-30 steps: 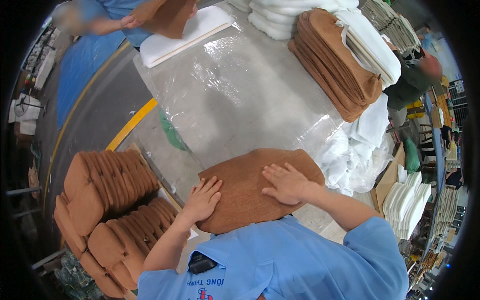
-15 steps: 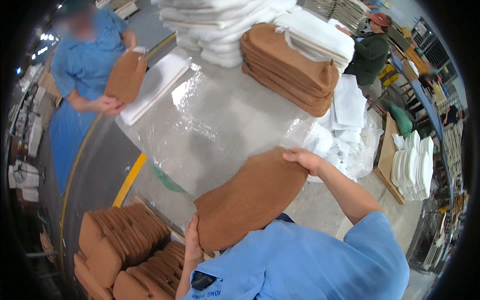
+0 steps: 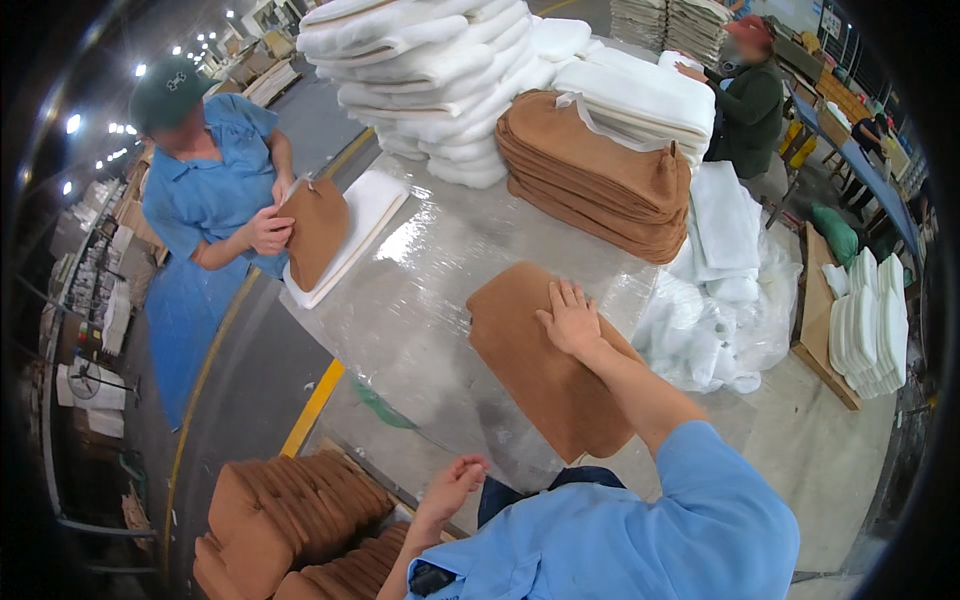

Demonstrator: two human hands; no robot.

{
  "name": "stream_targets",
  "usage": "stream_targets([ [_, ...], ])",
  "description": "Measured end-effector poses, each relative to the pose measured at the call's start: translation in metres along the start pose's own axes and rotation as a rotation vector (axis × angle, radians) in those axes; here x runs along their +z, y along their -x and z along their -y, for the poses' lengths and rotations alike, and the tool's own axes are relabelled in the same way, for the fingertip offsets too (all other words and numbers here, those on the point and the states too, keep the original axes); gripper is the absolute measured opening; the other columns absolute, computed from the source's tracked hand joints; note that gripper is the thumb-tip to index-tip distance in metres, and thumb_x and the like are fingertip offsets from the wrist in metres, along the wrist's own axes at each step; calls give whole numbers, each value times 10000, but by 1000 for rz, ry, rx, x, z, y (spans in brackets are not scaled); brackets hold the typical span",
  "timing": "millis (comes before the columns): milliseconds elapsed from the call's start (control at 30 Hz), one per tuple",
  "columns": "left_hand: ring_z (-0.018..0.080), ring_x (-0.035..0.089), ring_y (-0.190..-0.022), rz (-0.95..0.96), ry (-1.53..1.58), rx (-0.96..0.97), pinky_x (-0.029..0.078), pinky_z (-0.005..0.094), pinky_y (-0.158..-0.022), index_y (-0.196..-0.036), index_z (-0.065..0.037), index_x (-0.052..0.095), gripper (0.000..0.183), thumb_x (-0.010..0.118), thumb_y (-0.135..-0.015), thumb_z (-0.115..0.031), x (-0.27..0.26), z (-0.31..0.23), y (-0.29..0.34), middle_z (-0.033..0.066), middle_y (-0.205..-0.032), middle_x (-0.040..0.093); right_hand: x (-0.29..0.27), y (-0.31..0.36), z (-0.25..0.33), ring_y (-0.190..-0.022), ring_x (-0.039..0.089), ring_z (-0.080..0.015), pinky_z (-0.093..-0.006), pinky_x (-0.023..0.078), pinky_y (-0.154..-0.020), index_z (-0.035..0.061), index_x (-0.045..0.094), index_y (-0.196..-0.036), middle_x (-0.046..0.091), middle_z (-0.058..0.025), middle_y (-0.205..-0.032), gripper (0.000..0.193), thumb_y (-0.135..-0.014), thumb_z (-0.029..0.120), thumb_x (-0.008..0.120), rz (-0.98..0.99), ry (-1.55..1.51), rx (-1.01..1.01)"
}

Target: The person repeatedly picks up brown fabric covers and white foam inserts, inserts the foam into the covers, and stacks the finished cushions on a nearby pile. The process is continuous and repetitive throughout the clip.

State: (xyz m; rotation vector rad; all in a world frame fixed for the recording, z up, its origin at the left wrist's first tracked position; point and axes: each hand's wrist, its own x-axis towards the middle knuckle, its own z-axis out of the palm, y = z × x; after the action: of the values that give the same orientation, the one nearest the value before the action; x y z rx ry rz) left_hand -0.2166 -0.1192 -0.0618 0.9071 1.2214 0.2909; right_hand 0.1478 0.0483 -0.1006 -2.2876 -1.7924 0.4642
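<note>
A flat brown cushion cover (image 3: 545,355) lies slantwise on the plastic-covered table (image 3: 440,290), its lower end at the near edge by my body. My right hand (image 3: 572,318) rests palm down on its upper part, fingers spread. Off to its left, my left hand (image 3: 456,487) hangs in the air beyond the table edge, fingers loosely bent and holding nothing. Across at the far left, a co-worker in a blue shirt holds another brown cover (image 3: 318,235) with both hands, over a white pad (image 3: 375,215).
Toward the back stand a tall stack of white pads (image 3: 430,90) and a stack of brown covers (image 3: 590,180). White pieces in clear plastic (image 3: 700,320) lie at the right. Brown cushions (image 3: 290,510) fill a box at lower left. A person in dark green (image 3: 750,120) stands far right.
The brown cover, held up between both hands before, now lies on the table, turned. My left hand has let go and moved away; my right hand has flattened onto it.
</note>
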Motion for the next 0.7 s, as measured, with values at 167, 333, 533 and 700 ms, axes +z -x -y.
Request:
stream_targets([
  [167, 169, 672, -1062, -72, -23, 125, 528, 314, -967, -1407, -15, 588, 359, 580, -1102, -204, -16, -64, -18, 111, -1295, 706, 14, 1, 25, -1622, 122, -422, -619, 123, -1284, 59, 293, -1669, 206, -172, -1756, 825, -1067, 606, 425, -107, 182, -104],
  [333, 137, 665, -989, -58, -246, 487, 525, 284, -923, -1343, -2, 648, 318, 621, -1071, -164, -11, -127, -99, 81, -1243, 730, 29, 58, 61, -1619, 142, -401, -634, 108, -1282, 142, 357, -1653, 242, -138, -1750, 803, -1046, 663, 424, 29, 173, -581],
  [533, 310, 652, -1274, -355, -794, 635, 500, 400, -1082, -1423, 45, 582, 492, 644, -1056, -276, -2, -203, -224, 203, -1358, 682, 24, 190, 25, -1258, 639, -248, -488, 427, -1143, 96, 758, -1229, 730, -92, -1278, 364, -1035, 380, 639, 333, -675, -390],
  [700, 280, 655, -1233, -81, -627, 345, 511, 405, -1044, -1408, 41, 594, 534, 633, -1061, -364, 12, -235, -282, 186, -1337, 686, -1, 258, -73, -913, 722, -188, -345, 567, -845, 14, 752, -1173, 779, -100, -997, 280, -1045, 247, 663, -635, -1039, 710],
])
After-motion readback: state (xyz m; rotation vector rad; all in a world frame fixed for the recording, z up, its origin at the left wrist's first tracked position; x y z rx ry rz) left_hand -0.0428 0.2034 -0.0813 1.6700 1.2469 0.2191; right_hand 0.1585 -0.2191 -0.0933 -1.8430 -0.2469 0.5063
